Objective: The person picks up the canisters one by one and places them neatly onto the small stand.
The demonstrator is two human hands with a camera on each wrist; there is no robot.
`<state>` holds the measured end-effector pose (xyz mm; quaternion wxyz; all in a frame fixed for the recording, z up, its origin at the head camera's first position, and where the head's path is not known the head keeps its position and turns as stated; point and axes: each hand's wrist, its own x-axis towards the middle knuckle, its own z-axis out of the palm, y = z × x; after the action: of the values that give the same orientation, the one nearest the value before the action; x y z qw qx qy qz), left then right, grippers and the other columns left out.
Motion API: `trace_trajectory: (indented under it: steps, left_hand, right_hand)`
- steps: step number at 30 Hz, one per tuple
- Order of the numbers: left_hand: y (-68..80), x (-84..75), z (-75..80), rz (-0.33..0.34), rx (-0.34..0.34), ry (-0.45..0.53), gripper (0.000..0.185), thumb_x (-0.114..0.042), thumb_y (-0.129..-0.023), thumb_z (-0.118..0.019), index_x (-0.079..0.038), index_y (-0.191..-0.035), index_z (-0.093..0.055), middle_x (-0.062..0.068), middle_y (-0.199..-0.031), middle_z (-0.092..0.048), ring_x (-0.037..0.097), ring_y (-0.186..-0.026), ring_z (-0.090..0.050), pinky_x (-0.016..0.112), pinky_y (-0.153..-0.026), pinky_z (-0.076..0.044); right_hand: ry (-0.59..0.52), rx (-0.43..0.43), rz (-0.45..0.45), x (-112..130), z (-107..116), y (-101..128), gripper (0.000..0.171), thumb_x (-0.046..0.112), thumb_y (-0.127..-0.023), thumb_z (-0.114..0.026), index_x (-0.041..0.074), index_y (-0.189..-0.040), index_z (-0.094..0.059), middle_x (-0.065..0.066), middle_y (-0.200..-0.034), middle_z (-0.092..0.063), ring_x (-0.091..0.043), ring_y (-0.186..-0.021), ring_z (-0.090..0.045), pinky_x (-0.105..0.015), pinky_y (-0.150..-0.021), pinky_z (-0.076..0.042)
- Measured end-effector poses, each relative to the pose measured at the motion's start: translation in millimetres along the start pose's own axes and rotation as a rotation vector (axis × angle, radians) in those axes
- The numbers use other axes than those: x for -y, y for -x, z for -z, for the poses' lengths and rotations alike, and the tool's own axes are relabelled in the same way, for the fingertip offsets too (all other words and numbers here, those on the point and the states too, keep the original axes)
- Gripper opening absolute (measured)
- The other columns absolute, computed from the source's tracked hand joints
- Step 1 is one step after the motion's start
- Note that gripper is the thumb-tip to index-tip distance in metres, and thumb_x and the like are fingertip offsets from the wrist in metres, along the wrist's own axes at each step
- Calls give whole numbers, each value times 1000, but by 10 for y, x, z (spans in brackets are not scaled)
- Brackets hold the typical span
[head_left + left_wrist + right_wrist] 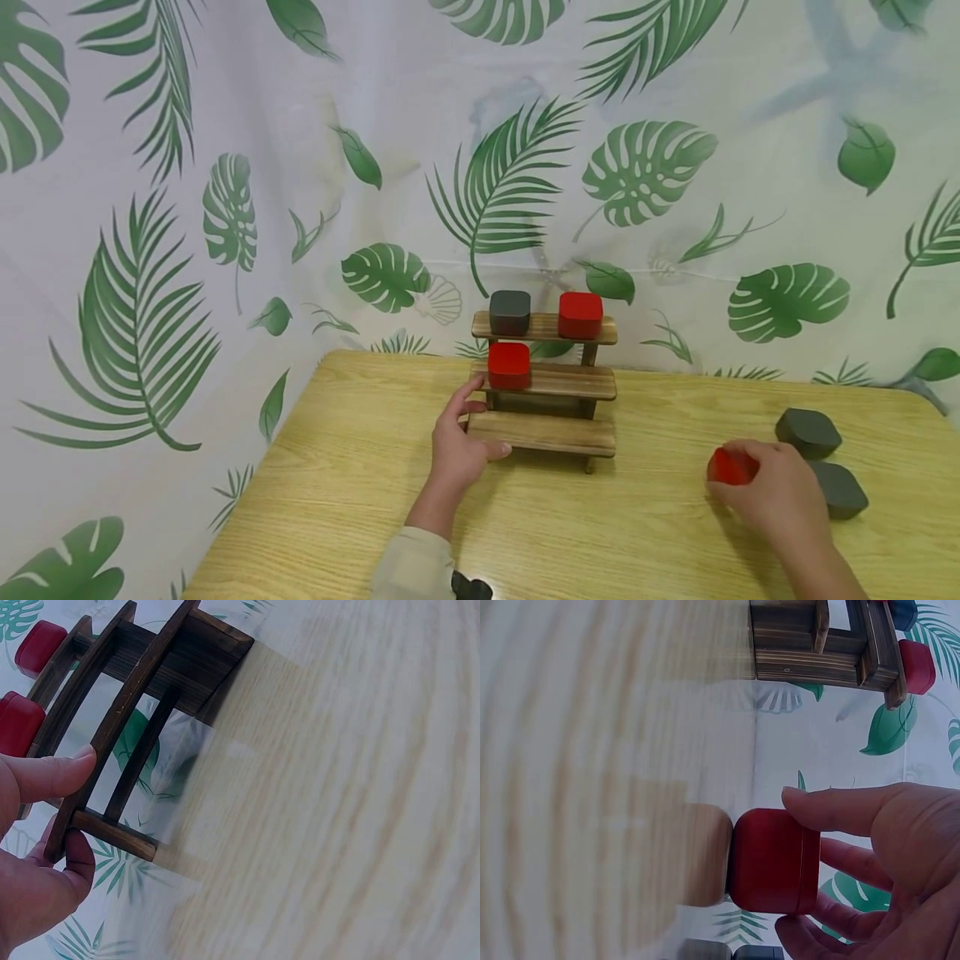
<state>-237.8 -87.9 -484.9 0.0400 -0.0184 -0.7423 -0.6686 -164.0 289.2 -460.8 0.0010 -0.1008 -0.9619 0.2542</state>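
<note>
Now the right hand [783,493] pinches a red box [729,468] between thumb and fingers, right of the wooden stand [562,381], near two dark boxes [808,432]; the left hand [459,454] grips the lowest step [551,433] at its left end, thumb above, finger curled beneath.

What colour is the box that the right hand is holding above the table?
The box is red; it shows best in the right wrist view.
</note>
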Motion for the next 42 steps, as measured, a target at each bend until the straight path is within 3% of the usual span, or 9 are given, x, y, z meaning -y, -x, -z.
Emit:
trace_trajectory:
  steps: [10,17,31,42]
  left_hand:
    - [-1,-8,-5,7,-3,3,103,20,-60,-84,-37,-140,-55,4,-123,-55,31,-106,-50,37,-72,-53]
    - [10,-18,-2,18,-7,12,103,21,-59,-84,-37,-140,-56,5,-124,-55,31,-106,-49,38,-70,-54]
    - [6,-10,-4,-10,-13,-3,102,20,-59,-84,-35,-139,-57,4,-124,-56,30,-109,-50,39,-76,-51]
    - [-6,2,-3,-2,-8,0,101,20,-59,-84,-37,-139,-56,11,-125,-56,31,-106,-49,39,-75,-51]
  right_hand:
    - [-14,18,-5,-52,-5,-12,72,32,-75,-88,-5,-130,-58,-39,-119,-49,-55,-108,-42,-64,-76,-47]
    - [-36,26,-12,-83,-26,-20,78,44,-76,-85,-3,-132,-56,-39,-121,-50,-55,-106,-45,-61,-74,-49]
    - [-69,-7,1,-56,-32,-37,73,42,-78,-85,-3,-130,-60,-38,-123,-53,-54,-104,-50,-59,-73,-50]
    - [-129,2,16,17,-14,-67,76,46,-77,-85,1,-132,-61,-35,-122,-57,-50,-102,-55,-52,-69,-53]
